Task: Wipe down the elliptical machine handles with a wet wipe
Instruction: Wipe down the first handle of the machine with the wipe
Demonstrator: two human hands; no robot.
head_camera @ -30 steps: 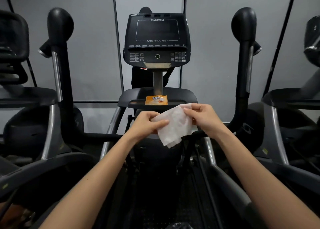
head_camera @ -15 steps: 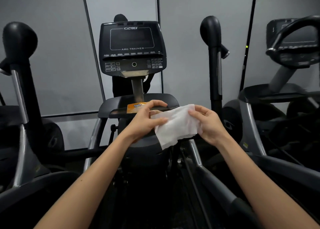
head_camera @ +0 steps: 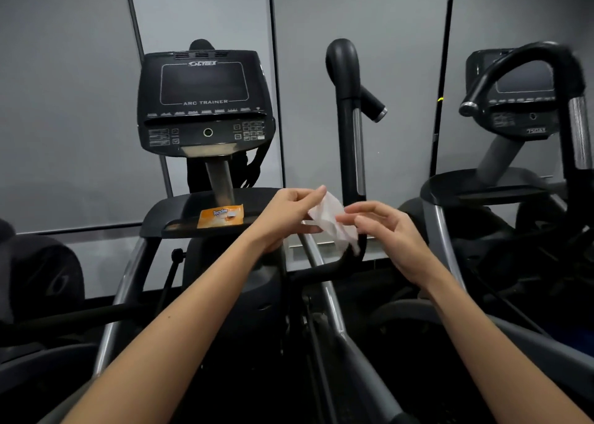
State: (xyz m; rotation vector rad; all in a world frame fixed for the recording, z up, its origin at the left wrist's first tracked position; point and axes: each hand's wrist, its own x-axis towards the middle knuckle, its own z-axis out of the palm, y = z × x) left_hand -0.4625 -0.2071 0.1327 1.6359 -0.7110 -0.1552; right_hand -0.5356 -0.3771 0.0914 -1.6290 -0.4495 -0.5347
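My left hand (head_camera: 286, 213) pinches the top edge of a white wet wipe (head_camera: 332, 221), which hangs crumpled between my two hands. The straight, spread fingertips of my right hand (head_camera: 389, 234) touch the wipe's right side. Just behind the wipe rises the elliptical's right handle (head_camera: 342, 70), a tall black post with a rounded top and a short side grip. The machine's left handle is out of the frame.
The console (head_camera: 202, 102) reads ARC TRAINER. Below it an orange wipe packet (head_camera: 220, 216) lies on the black tray (head_camera: 180, 218). Another machine with a curved black bar (head_camera: 514, 67) stands close on the right. Grey wall panels are behind.
My view has swung right, so the left handle left the frame. The wipe, spread flat between both hands before, now hangs bunched from my left fingertips, and my right hand's fingers have straightened.
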